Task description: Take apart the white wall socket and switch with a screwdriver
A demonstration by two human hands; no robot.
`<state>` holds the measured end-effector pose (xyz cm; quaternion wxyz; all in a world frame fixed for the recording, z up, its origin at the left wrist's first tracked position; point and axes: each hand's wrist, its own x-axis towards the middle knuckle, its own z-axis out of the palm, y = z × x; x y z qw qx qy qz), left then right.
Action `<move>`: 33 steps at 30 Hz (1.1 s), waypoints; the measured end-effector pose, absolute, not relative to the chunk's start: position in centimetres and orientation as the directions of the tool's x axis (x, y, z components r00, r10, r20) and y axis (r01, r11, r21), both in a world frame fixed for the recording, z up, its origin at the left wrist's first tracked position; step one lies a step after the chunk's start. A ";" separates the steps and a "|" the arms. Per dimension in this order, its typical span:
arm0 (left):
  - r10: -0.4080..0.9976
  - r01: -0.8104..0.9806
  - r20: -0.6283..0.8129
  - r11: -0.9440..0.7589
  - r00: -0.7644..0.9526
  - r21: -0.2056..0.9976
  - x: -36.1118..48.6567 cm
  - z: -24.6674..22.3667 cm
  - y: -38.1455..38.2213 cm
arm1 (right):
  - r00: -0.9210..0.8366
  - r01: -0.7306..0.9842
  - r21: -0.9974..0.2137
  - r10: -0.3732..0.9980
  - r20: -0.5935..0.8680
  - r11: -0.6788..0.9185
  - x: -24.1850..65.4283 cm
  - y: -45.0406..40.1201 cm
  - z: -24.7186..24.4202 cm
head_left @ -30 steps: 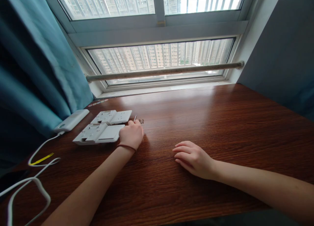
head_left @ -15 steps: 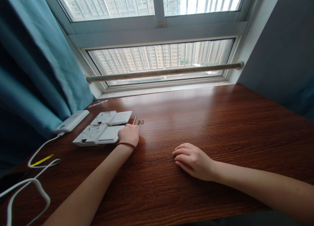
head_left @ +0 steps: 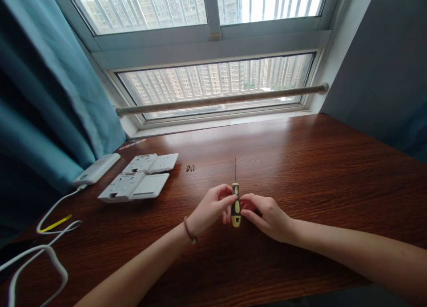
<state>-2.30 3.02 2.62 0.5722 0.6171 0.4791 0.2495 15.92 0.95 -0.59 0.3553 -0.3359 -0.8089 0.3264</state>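
Observation:
A screwdriver (head_left: 236, 205) with a black and yellow handle stands in front of me, its thin shaft pointing towards the window. My left hand (head_left: 215, 205) grips the handle between thumb and fingers. On the handle's other side is my right hand (head_left: 268, 216), its thumb and fingers curved and apart. Its fingertips are right beside the handle; whether they touch it I cannot tell. Several small brass-coloured screws (head_left: 190, 168) lie on the table farther off. To their left are white wall-socket pieces (head_left: 151, 185), arranged in two rows.
The brown wooden table (head_left: 283, 165) reaches to the window, where a metal rail (head_left: 220, 100) runs across. At left are a white power strip (head_left: 96, 168), its looping white cable (head_left: 55, 256), a yellow strip (head_left: 55, 224) and a blue curtain (head_left: 83, 98).
My left hand has moved from beside the socket pieces to the right, bringing the screwdriver in front of my right hand. The right hand has stayed nearly in place.

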 end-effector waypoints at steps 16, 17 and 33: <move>0.838 -0.250 -0.163 0.332 0.521 0.909 -1.0 -0.2 1.7 | -0.360 0.419 -0.805 0.890 0.279 0.421 15.9 1.8 -0.6; 0.838 -0.248 -0.154 0.322 0.523 0.914 -1.1 -0.2 1.8 | -0.345 0.428 -0.797 0.892 0.292 0.427 16.0 2.0 -0.5; 0.850 0.197 -0.059 -0.054 0.524 0.979 -1.0 -0.2 0.9 | 0.002 0.999 -0.043 0.990 0.139 0.004 24.5 7.6 2.4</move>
